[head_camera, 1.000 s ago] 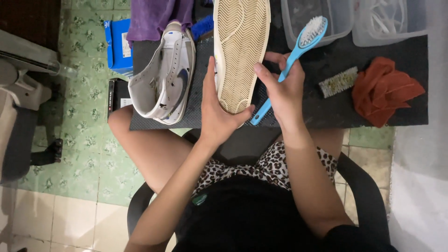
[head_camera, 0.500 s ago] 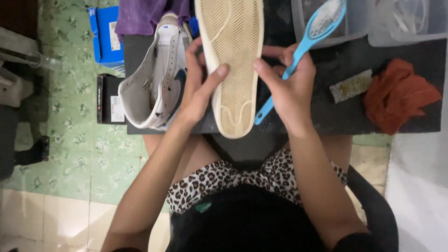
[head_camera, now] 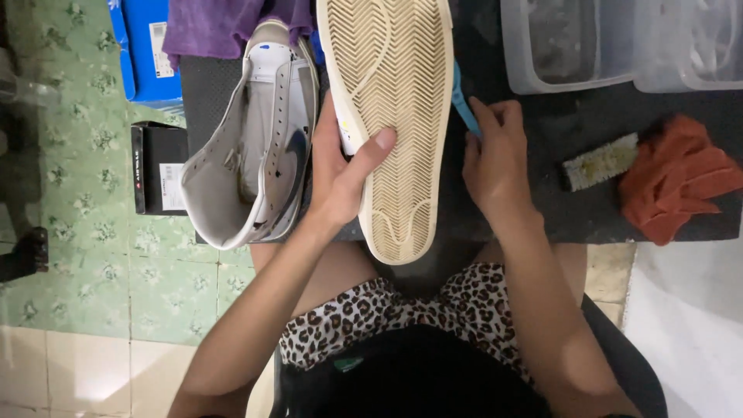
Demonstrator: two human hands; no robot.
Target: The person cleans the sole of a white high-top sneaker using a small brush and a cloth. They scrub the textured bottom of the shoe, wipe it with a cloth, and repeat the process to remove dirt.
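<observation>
Clear plastic tubs (head_camera: 569, 73) hold dim contents beyond the sole-up shoe (head_camera: 391, 101).

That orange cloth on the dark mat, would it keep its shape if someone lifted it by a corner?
Probably not. The orange cloth lies crumpled in soft folds, so it would likely droop and hang limp. It looks thin, so it is probably light. On the dark mat it would more likely bunch up than slide if pushed.
</observation>
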